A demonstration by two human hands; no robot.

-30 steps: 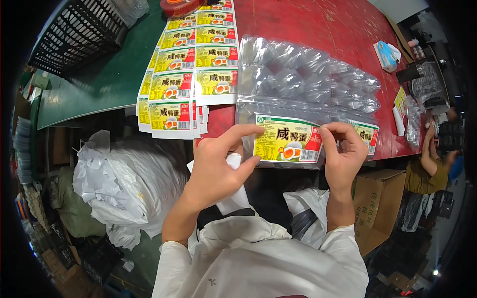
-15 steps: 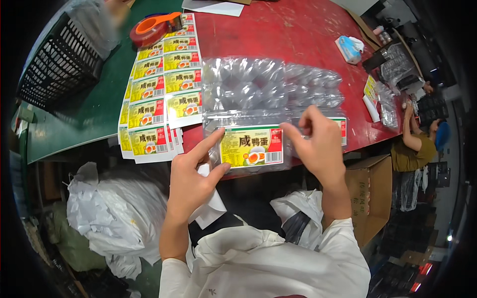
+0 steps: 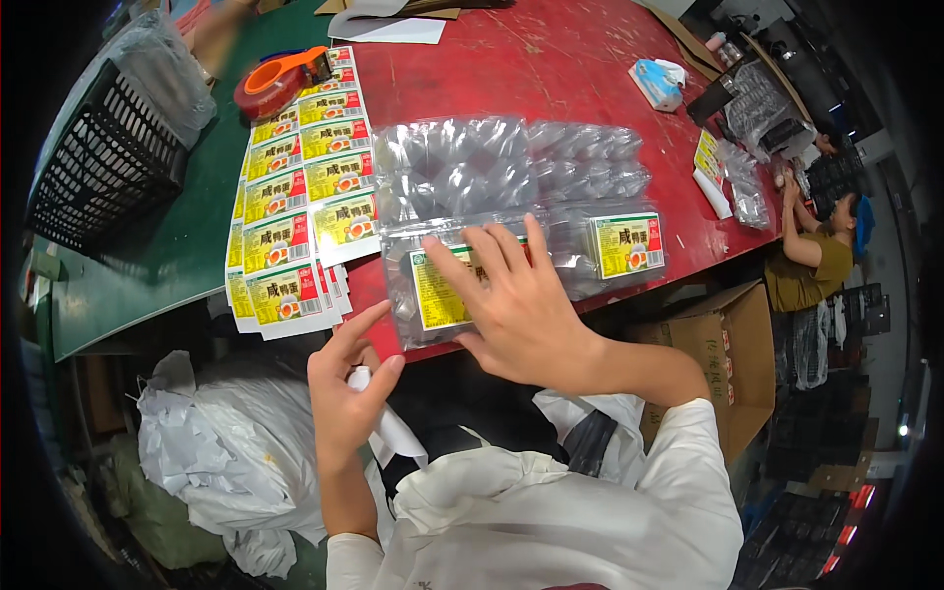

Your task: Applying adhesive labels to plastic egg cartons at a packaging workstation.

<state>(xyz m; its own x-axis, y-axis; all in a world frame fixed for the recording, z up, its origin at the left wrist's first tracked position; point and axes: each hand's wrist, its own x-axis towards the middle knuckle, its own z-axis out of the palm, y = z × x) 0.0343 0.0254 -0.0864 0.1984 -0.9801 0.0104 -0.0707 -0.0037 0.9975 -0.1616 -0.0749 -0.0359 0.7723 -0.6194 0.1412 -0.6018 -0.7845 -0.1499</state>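
Observation:
In front of me lies an open clear plastic egg carton [image 3: 457, 177] with a yellow, green and red label [image 3: 430, 295] on its near flap. My right hand [image 3: 521, 310] rests flat over that label, fingers spread, covering most of it. Just left of the carton's near corner is my left hand [image 3: 349, 383], thumb and forefinger apart. Its other fingers are curled round a strip of white paper [image 3: 398, 438] that hangs below them. A second clear egg carton [image 3: 587, 162] sits alongside on the right, with the same kind of label [image 3: 627, 244] on its near flap.
Sheets of labels [image 3: 280, 241] are stacked left, under an orange tape dispenser [image 3: 280, 81]. A black basket [image 3: 108, 157] stands far left. Tissues [image 3: 657, 84] lie back right. Below the table are a cardboard box [image 3: 733, 364] and white sacks [image 3: 231, 442]. Another person [image 3: 811, 261] works at right.
My right hand has moved left from the label's right edge and now lies flat across it. The left hand has let go of the label and drawn back toward me, keeping the white paper.

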